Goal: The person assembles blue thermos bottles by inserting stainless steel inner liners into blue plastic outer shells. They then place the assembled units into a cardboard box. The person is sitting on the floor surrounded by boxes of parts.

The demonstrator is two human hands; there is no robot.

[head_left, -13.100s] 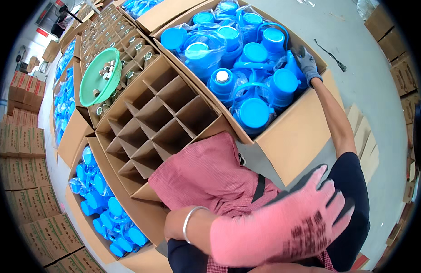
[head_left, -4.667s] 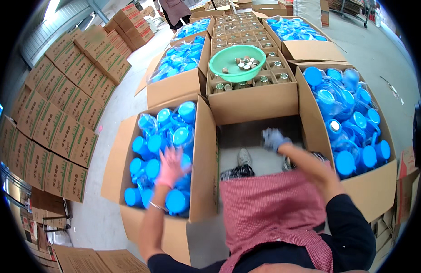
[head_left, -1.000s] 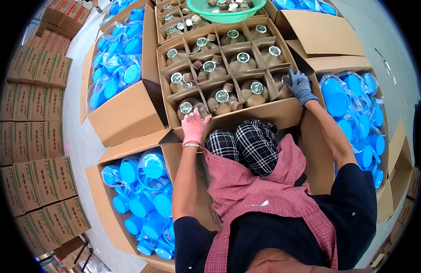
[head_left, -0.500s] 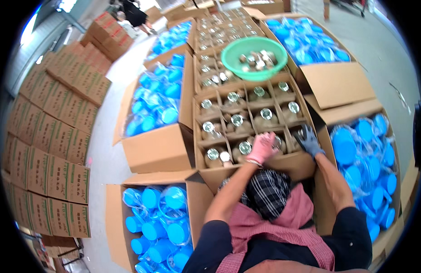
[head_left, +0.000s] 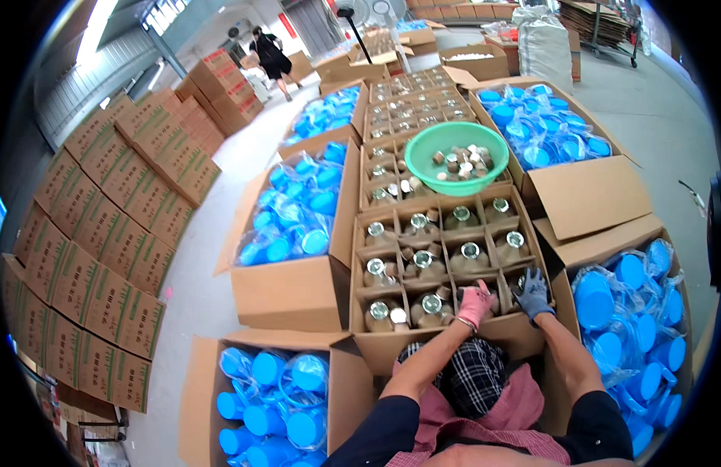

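A carton [head_left: 454,336] with cardboard dividers stands before me, with clear glass bottles [head_left: 469,251] upright in its compartments. My left hand [head_left: 476,303], in a pink glove, reaches into the front row with its fingers curled together; what they hold, if anything, is hidden. In the front right corner compartment, my right hand [head_left: 535,294], in a blue-grey glove, has its fingers apart beside a bottle neck, partly covering it. Small brown and pale stoppers [head_left: 399,316] sit beside some bottles. More lie in a green basin [head_left: 423,175] on the bottles of the carton behind.
Open cartons of bagged blue plastic jugs stand at left [head_left: 263,389], farther left [head_left: 286,218], right [head_left: 633,303] and back right [head_left: 543,128]. Stacked closed cartons [head_left: 96,311] line the left side. A person in dark clothes [head_left: 271,58] is in the far aisle.
The view has tilted up, so the cartons sit lower and more of the far room shows. Both hands stay over the front row; the right hand's fingers look more spread.
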